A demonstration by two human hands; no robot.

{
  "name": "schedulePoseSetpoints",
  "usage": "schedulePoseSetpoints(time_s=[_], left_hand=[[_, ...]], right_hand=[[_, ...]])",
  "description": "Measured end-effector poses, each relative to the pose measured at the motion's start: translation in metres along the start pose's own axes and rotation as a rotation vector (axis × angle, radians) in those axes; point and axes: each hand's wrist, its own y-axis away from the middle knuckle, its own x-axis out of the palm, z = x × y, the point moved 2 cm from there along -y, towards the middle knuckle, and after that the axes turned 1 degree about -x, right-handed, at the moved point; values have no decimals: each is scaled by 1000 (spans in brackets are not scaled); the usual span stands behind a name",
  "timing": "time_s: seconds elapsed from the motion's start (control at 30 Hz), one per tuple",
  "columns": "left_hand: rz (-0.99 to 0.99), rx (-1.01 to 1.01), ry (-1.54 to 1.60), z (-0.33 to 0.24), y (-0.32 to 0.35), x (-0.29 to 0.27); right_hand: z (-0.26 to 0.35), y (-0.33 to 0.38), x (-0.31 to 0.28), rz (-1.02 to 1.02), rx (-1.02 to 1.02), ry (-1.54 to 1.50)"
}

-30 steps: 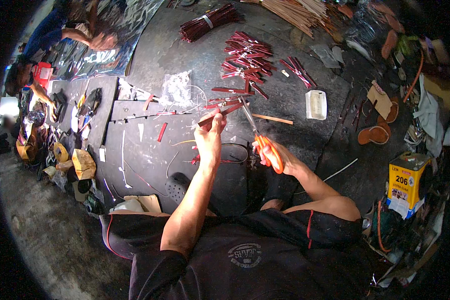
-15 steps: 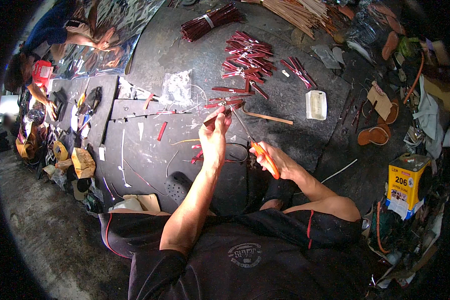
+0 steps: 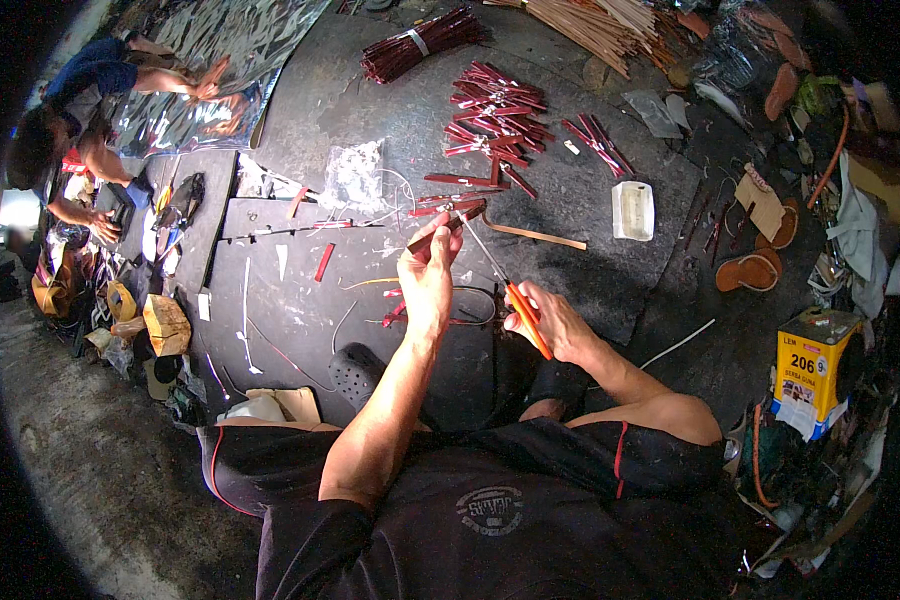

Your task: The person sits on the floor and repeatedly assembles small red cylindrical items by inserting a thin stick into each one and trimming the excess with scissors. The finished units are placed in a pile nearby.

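My left hand (image 3: 428, 275) pinches a dark brown-red strip (image 3: 423, 238) between thumb and fingers, near the middle of the view. My right hand (image 3: 562, 325) is wrapped round the orange handles of scissors (image 3: 526, 318). Their long metal blades point up and left, the tips meeting the strip just beyond my left fingers. Whether the blades are closed on it is too small to tell. A tan strip (image 3: 540, 236) curves away to the right from there; I cannot tell if it is the same piece. Cut maroon strips (image 3: 495, 115) lie heaped beyond my hands.
A tied maroon bundle (image 3: 425, 45) and pale strips (image 3: 595, 30) lie at the back. To the right are a white tray (image 3: 632, 210), a sandal (image 3: 748, 270) and a yellow can (image 3: 818, 365). Another person (image 3: 95, 85) works at the far left beside shiny sheeting (image 3: 230, 80).
The scissors have turned slightly more upright in my right hand, their handles shifting a little left. My left hand stays put with the strip. The other person has leaned further into view.
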Motion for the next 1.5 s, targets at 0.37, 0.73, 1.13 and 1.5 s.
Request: schedulePoseSetpoints(time_s=[0.37, 0.73, 1.13, 1.5], left_hand=[[-122, 64, 119, -24, -25, -31], [215, -25, -275, -49, 14, 19], [367, -12, -302, -22, 33, 32], [360, -25, -356, -19, 33, 35]], right_hand=[[-14, 12, -2, -110, -80, 134], [64, -17, -77, -543, -450, 272], [63, -17, -59, -268, -203, -222], [50, -18, -50, -448, -414, 39]])
